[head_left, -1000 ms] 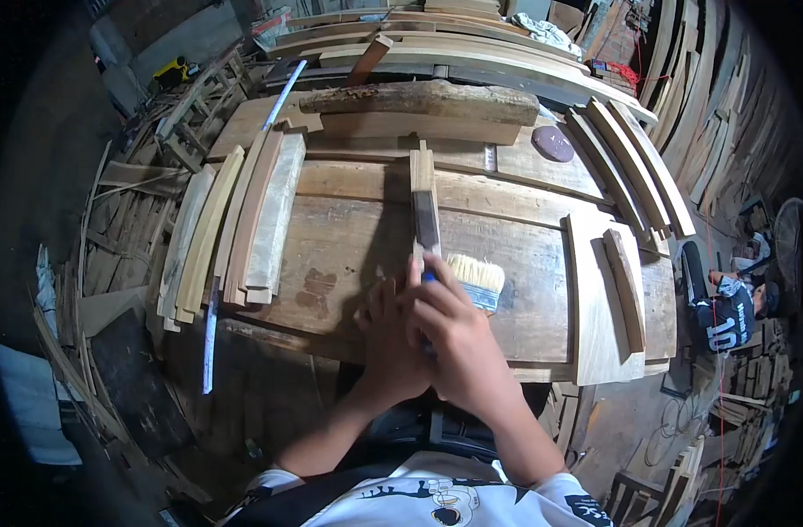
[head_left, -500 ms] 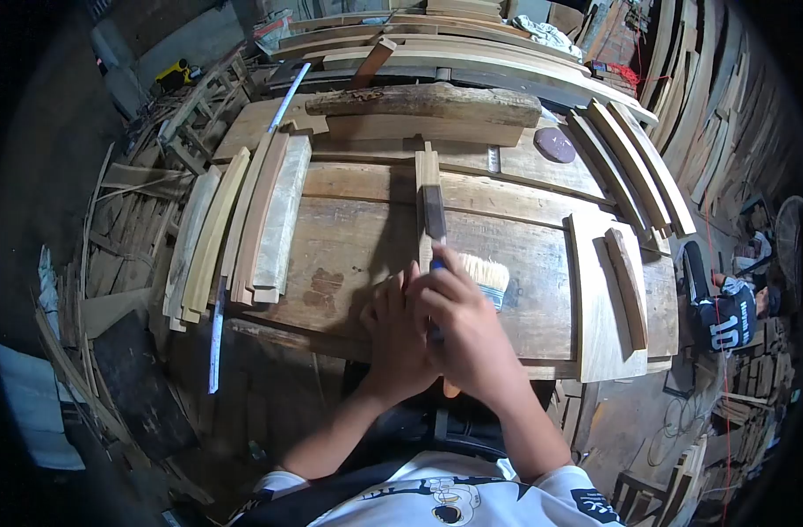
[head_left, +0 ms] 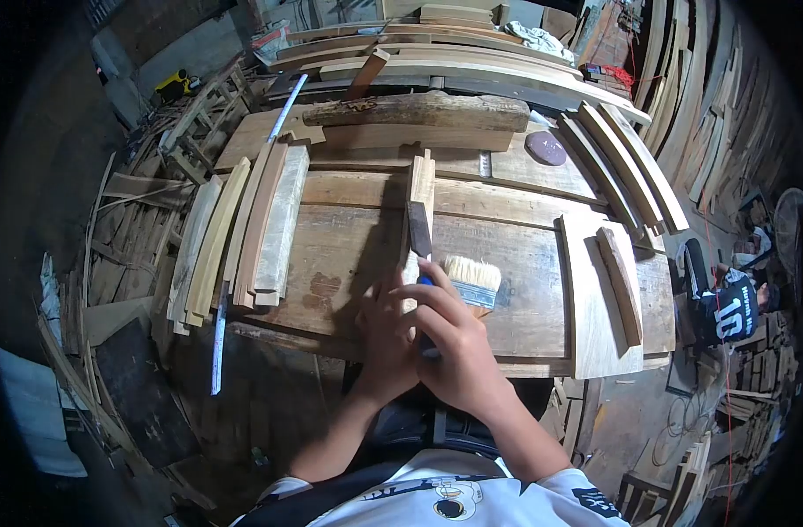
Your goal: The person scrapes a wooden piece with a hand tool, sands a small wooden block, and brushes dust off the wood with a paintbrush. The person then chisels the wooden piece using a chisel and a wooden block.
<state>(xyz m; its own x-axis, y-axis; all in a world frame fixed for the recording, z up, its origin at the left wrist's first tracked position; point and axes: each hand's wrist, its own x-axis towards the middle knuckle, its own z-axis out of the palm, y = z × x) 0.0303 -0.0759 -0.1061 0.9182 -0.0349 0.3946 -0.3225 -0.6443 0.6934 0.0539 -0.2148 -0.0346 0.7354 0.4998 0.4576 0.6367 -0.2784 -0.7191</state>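
Note:
A narrow wooden strip (head_left: 422, 180) points away from me across the bench. Flat along it lies the metal blade of a blue-handled chisel (head_left: 420, 230). My right hand (head_left: 452, 338) is closed round the blue handle, which shows only in part between the fingers. My left hand (head_left: 388, 338) is closed on the near end of the strip, pressed against my right hand; its fingertips are partly hidden. Just right of the hands rests a wide paintbrush (head_left: 473, 279), bristles facing away from me, touched by neither hand.
Several wooden strips (head_left: 283, 224) and a blue-white ruler (head_left: 218, 342) lie at the bench's left. On the right is a pale board (head_left: 586, 303) bearing a small wood piece (head_left: 621, 285). A rough log piece (head_left: 419, 110) and purple disc (head_left: 545, 148) sit behind. A person (head_left: 730, 307) is far right.
The chisel blade has slid back along the strip toward me, with my right hand. More of the paintbrush shows now. The whole view has shifted slightly.

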